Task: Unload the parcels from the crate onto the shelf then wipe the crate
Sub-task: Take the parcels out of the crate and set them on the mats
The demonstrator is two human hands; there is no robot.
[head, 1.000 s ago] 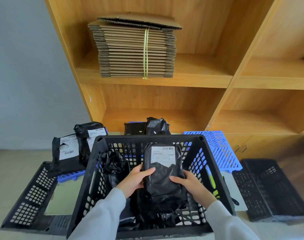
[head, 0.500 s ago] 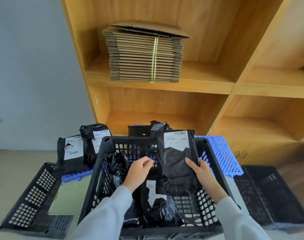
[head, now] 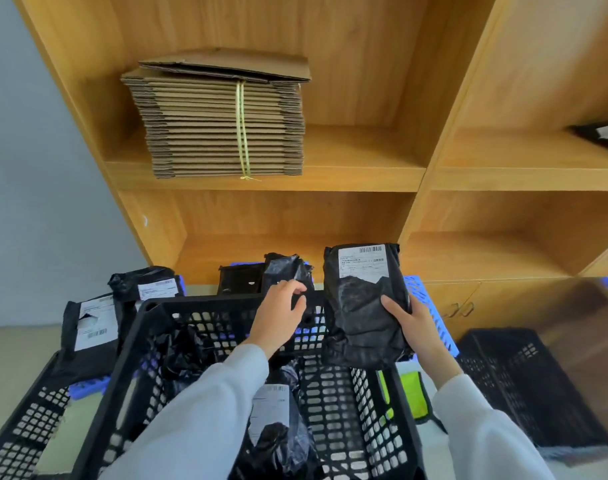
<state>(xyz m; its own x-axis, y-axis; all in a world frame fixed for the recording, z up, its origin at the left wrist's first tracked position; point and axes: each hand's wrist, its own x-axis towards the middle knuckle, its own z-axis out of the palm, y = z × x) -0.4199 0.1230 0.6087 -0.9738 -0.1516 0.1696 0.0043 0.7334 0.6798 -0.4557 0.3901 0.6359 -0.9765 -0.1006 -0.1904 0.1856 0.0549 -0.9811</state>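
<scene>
The parcel point(head: 364, 306) is showing as a black plastic mailer, wrinkled and bulging, with a white shipping label and barcode at its upper end. It is being held upright above the far right corner of the black lattice crate point(head: 150, 341), in front of the lower shelf point(head: 295, 251) of the wooden unit. The right hand point(head: 411, 327) is gripping its right edge, thumb lying across the front and fingers wrapping behind. The left hand point(head: 281, 313) is hovering over the crate's far rim just left of the parcel, its fingers loosely curled and holding nothing.

More black parcels are lying inside the crate, one with a label point(head: 269, 408) facing up. Other labelled parcels point(head: 91, 327) are leaning behind the crate at left, and two more dark packages point(head: 285, 271) are standing between the crate and the shelf opening. A tied bundle of flattened cardboard point(head: 223, 126) is sitting on the upper shelf. A second black crate point(head: 524, 382) is resting at right.
</scene>
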